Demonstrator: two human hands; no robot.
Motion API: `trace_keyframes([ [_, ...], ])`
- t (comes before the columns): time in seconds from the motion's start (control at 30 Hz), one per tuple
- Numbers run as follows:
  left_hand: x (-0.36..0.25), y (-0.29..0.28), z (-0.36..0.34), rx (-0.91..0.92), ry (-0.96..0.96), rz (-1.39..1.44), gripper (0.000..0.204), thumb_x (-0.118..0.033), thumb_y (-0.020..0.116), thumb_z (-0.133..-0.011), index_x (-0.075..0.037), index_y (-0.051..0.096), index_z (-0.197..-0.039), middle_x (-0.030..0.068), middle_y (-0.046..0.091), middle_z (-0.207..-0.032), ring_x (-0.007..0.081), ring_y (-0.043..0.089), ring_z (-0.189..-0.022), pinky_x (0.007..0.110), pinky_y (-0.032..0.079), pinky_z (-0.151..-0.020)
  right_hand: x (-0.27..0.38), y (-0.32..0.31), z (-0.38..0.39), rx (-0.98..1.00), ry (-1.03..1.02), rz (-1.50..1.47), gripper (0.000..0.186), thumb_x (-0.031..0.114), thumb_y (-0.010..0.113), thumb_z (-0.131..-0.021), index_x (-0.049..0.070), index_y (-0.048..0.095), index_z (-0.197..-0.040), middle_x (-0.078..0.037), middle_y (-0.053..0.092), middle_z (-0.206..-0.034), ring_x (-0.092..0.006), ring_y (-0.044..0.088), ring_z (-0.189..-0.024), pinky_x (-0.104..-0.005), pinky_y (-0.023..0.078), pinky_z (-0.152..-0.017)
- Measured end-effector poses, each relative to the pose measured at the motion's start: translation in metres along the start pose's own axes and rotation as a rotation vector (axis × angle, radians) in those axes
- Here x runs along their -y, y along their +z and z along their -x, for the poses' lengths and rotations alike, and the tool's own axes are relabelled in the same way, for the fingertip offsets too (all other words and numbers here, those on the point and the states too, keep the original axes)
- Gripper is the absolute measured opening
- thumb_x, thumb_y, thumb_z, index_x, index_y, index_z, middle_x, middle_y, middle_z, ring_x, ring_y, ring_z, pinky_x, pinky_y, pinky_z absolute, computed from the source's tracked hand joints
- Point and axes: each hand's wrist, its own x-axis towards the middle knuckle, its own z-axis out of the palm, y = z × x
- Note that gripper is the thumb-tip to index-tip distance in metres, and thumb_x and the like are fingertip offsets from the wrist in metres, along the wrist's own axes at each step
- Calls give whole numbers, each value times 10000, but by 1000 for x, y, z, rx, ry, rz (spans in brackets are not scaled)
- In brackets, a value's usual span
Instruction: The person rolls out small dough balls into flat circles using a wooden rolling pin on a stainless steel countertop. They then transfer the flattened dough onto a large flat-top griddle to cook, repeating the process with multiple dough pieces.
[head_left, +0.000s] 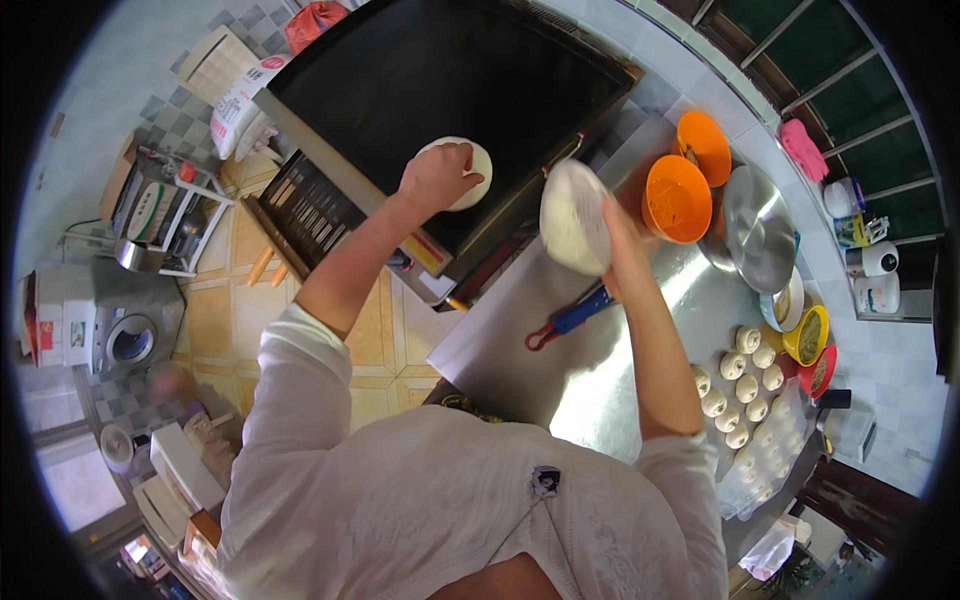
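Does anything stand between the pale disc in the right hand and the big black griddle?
No separate thing visibly does. The right hand holds the pale disc beside the black griddle; only the metal handle on its side shows close by the disc's upper edge. One view cannot settle the disc's height.

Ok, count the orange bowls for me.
2. The nearer orange bowl is on the metal counter, right of the hands; the farther orange bowl is just beyond it. Any nested underneath would be hidden.
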Motion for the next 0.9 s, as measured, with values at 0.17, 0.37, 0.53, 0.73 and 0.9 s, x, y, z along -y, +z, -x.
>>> trace_keyframes([
  [0.17, 38, 18, -22, 238, 139, -17, 358, -427, 796, -761, -107, 658, -842, 117, 701, -827, 326, 692, -815, 454, 534, -689, 14, 43, -140, -44, -714, 1080, 525, 383, 627, -976, 100, 544, -1411, -186, 598, -1364, -382, 568, -1265, -395, 459, -1053],
  [0.37, 51, -3, -24, 420, 205, 54, 289, -390, 747, -818, -113, 692, -878, 114, 708, -839, 318, 704, -813, 434, 558, -717, -45, 32, -201, -36, -483, 1834, 535, 342, 585, -979, 199, 470, -1481, -89, 340, -1606, -303, 343, -1461, -582, 268, -1190],
  [0.53, 84, -1, -73, -13, 226, 249, 159, -181, 746, -827, -65, 641, -859, 101, 625, -798, 304, 650, -711, 407, 512, -643, 26, 7, -204, -164, -774, 1639, 286, 71, 676, -850, 68, 726, -1132, -110, 698, -1197, -325, 590, -1212, -423, 482, -1032],
  [0.73, 64, 19, -121, 150, 259, 91, 298, -218, 825, -756, -88, 692, -989, 56, 633, -1097, 269, 601, -1120, 388, 522, -944, 3, 11, -188, 119, -426, 1935, 295, 181, 712, -786, 171, 754, -1078, -55, 688, -1153, -250, 554, -1199, -466, 434, -1050],
  [0.9, 65, 10, -114, 97, 275, 124, 294, -165, 814, -740, -70, 683, -984, 70, 646, -1028, 279, 620, -1056, 394, 527, -892, 20, -7, -195, -22, -585, 1698, 171, 158, 700, -774, 149, 783, -924, -32, 716, -983, -252, 604, -1066, -425, 497, -933],
])
